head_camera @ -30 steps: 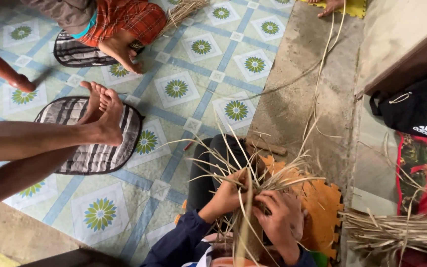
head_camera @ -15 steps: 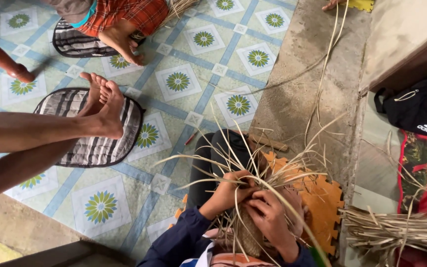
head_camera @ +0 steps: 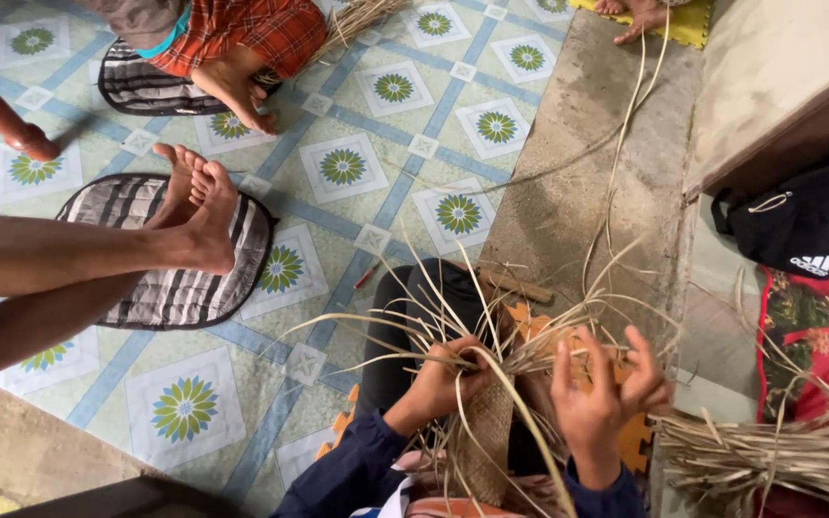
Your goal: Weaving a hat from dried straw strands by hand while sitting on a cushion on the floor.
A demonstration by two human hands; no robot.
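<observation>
Weaving in lap: half-made woven mat [head_camera: 487,436] of dried straw strips lies over the knees, long axis running from the body outward, loose strip ends [head_camera: 405,321] fanning away toward the tiled floor [head_camera: 386,134]. Left hand [head_camera: 443,374] clenched on a bunch of strips at the mat's edge. Right hand [head_camera: 602,384] lifted just beside, fingers spread, grasping nothing. Straw bundle [head_camera: 769,460] lies to the right; black bag [head_camera: 798,225] beyond. Another person's bare feet [head_camera: 199,206] rest on a striped cushion [head_camera: 160,278], left.
</observation>
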